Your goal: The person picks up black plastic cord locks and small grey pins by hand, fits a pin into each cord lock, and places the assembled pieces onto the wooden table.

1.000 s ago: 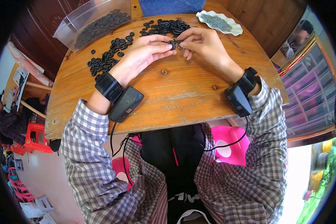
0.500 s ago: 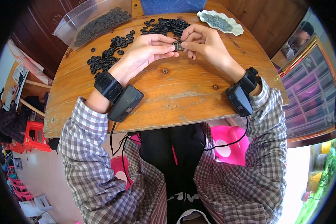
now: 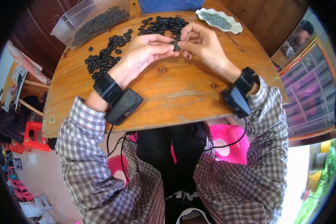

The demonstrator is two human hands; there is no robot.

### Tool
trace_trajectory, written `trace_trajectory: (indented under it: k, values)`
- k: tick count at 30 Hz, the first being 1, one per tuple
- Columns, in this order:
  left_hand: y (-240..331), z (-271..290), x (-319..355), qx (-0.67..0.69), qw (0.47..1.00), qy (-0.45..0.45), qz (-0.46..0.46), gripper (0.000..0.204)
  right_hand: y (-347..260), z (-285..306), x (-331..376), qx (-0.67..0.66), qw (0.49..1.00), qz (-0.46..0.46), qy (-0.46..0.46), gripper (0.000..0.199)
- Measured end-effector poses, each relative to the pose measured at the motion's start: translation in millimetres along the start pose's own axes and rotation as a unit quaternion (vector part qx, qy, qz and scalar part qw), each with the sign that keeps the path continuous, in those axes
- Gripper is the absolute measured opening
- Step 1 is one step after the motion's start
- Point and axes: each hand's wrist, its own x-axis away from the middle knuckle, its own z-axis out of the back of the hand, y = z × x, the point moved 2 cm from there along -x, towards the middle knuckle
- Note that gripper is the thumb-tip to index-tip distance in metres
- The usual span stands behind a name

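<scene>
Above the wooden table [image 3: 168,100], a small black oval part with holes [image 3: 174,45] is pinched between the thumb and fingers of my left hand [image 3: 147,50]. My right hand [image 3: 201,43] meets it from the other side, thumb and forefinger closed at the part's edge. Whether those fingertips hold a separate tiny piece is too small to tell. Just beyond my hands lies a loose heap of similar black parts [image 3: 164,25]. A second scatter of black parts [image 3: 102,59] spreads left of my left wrist.
A clear plastic bin [image 3: 65,33] of black parts stands at the far left, beside a blue container [image 3: 168,6]. At the far right is a scalloped white dish [image 3: 237,28] with small grey pieces [image 3: 215,19]. Cables hang from black wrist devices [image 3: 125,106].
My right thumb and fingers have shifted slightly around the black part, which looks turned a little. The whole view has moved slightly; both hands stay together.
</scene>
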Motion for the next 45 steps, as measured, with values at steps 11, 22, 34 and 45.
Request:
trace_trajectory:
  k: [11, 22, 34, 45]
  values:
    - [5, 0, -4, -0.019, 0.999, 0.012, -0.048, 0.028, -3, 2, -7, 0.191, 0.972, 0.138, -0.017, 0.026]
    - [3, 1, -3, -0.137, 0.990, -0.037, 0.005, 0.042, -9, -1, 2, 0.368, 0.883, 0.275, -0.092, 0.028]
    - [1, -1, -3, -0.146, 0.989, 0.002, 0.033, 0.035, -8, -4, 3, 0.405, 0.860, 0.299, -0.090, 0.023]
    - [1, -1, -3, -0.127, 0.991, -0.017, 0.043, 0.036, -5, 0, 5, 0.406, 0.855, 0.310, -0.092, 0.017]
